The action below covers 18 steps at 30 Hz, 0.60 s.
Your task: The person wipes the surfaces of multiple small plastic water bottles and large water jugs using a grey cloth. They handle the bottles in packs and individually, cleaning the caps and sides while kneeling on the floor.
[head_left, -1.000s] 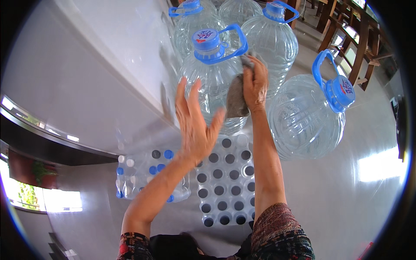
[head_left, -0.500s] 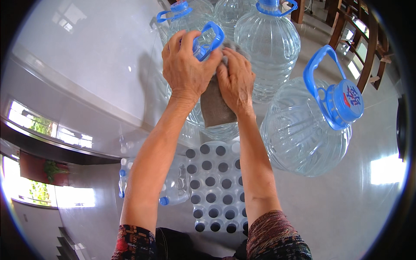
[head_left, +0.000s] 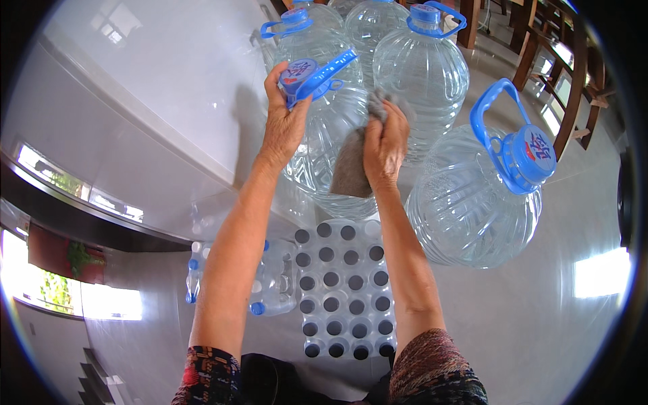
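Observation:
My left hand is closed around the blue cap of a large transparent water jug. The jug's blue carry handle sticks up beside my thumb. In my right hand is a grey-brown cloth, bunched at the top and hanging flat below, against the jug's right side. A second big jug with a raised blue handle stands at the right. Just beyond my right hand is another jug, with a blue cap.
More large jugs stand at the back. A pack of small dark-capped bottles sits between my forearms, with blue-capped bottles to its left. A glossy white panel runs along the left. Wooden furniture stands far right.
My right hand has moved right, away from my left, taking the cloth along the jug's side. My left hand has shifted lower on the cap, and the jug's handle has tipped to the right.

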### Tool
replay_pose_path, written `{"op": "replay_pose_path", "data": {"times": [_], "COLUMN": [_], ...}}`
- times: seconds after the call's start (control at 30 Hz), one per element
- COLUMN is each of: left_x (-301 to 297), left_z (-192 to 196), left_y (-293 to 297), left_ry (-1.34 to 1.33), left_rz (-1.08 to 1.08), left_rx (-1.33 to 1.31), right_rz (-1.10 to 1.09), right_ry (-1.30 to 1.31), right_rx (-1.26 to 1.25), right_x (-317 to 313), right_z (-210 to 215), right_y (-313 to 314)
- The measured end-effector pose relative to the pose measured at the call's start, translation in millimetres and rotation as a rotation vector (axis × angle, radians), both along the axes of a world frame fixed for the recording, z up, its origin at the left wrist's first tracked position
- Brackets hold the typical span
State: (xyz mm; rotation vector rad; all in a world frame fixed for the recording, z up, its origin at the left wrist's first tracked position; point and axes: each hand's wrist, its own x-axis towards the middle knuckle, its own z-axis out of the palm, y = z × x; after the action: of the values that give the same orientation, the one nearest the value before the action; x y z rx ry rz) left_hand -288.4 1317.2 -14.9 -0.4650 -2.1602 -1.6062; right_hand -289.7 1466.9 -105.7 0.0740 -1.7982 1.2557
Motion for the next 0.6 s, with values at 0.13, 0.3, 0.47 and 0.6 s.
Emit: {"op": "replay_pose_path", "data": {"times": [0.13,0.3,0.47,0.6], "left_x": [3,0,-12,-10], "left_z": [6,20,17,19], "left_y": [-14,-18,-24,-27], "left_ry": [-0.096,-0.220,-0.194,-0.205], "left_rz": [-0.043,0.024,0.005,-0.007], "left_rx": [-0.096,-0.314,-0.427,-0.433], "right_rz": [0.106,0.149,0.126,0.192], "right_ry": [0.158,0.232,0.312,0.167], "right_rx": [0.450,0.847,0.935,1.298], "right_x": [30,54,57,56], "right_z": [33,16,14,43], "right_y": [-20,-37,-45,-61]}}
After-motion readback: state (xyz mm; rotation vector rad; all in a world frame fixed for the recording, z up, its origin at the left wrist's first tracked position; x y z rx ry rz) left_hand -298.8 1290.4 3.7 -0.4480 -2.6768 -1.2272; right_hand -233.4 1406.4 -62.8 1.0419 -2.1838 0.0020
